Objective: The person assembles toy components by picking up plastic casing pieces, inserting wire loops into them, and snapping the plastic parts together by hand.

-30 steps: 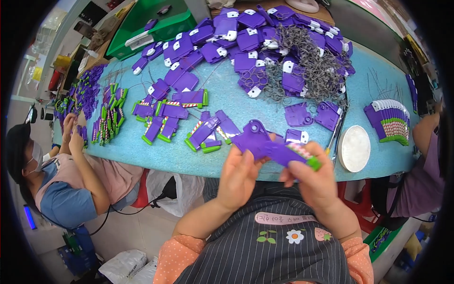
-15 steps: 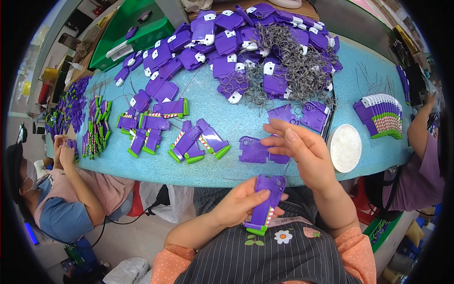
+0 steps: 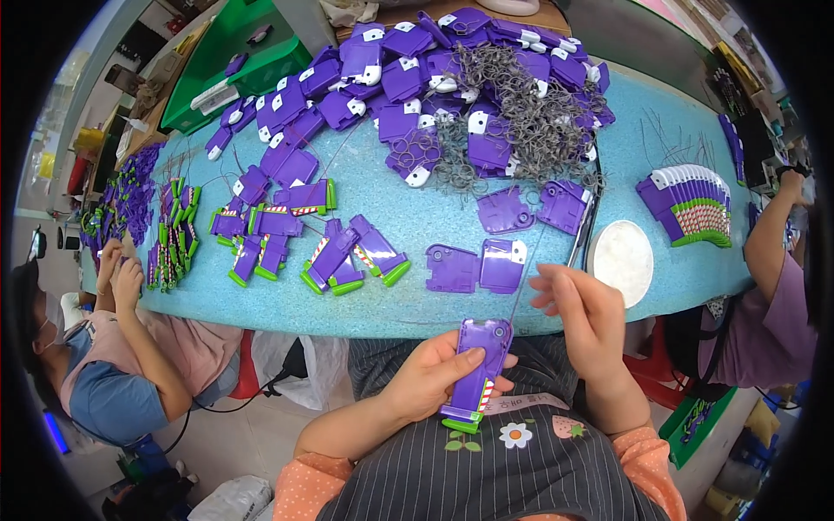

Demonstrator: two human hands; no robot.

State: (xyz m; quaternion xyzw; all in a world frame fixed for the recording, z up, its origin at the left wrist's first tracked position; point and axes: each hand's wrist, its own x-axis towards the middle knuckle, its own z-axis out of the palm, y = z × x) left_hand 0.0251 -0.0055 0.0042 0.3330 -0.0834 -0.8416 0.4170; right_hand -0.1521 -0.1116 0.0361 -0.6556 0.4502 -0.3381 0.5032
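Observation:
My left hand (image 3: 434, 373) is closed around a purple plastic wing-shaped piece (image 3: 482, 356) with a green end and a red-and-white striped edge, held tilted over my apron. From the piece's upper end a thin grey cord (image 3: 519, 300) rises toward the purple parts on the table. Beside that cord is my right hand (image 3: 586, 317), its fingers bent and loosely apart, with nothing visible in them. On the table just beyond lie several loose purple plates, among them a bare one (image 3: 452, 267) and one with a white corner (image 3: 502, 265).
Behind are piled purple parts (image 3: 404, 80) and tangled grey cords (image 3: 556, 108). Striped wing pieces (image 3: 330, 256) lie left of centre. At right are a white round dish (image 3: 621, 265) and a fanned stack of wings (image 3: 695, 208). People (image 3: 143, 339) sit at both sides.
My right hand has moved down and right, away from the purple plates, and its fingers have bent more. The cord now shows stretched upward. My left hand still holds the wing piece.

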